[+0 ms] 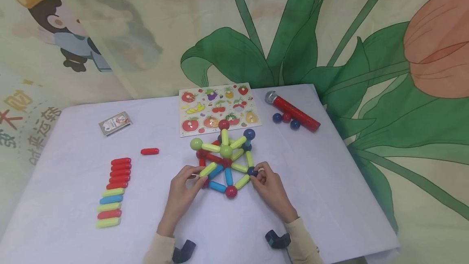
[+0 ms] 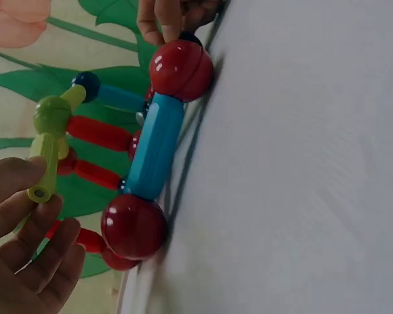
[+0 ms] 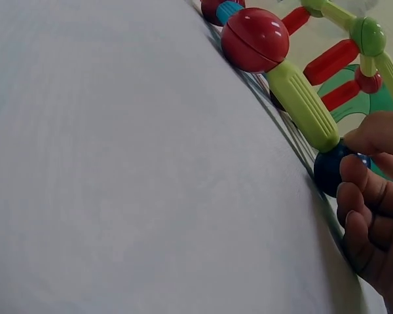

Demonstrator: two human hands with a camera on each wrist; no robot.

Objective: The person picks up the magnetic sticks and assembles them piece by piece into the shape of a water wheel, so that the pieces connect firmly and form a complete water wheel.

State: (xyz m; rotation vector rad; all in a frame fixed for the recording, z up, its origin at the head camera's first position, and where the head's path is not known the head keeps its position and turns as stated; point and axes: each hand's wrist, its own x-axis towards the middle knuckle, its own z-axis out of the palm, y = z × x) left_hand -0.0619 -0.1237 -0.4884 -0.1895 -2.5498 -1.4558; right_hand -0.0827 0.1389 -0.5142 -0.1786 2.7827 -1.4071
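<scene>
Hands (image 1: 184,187) (image 1: 270,185) pinch stick (image 1: 208,169), ball (image 1: 251,171); board (image 1: 208,106) bears fruits (image 1: 218,108).

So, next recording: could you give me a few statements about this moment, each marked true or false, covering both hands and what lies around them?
1. The left hand holds a yellow-green rod. True.
2. The right hand touches nothing. False: it pinches a dark blue ball.
3. In the head view, the red tube lies to the right of the fruit board. True.
4. The row of rods at the left of the head view is all red. False: it mixes red and yellow-green, with one blue.
5. A single red rod lies apart from that row. True.
</scene>
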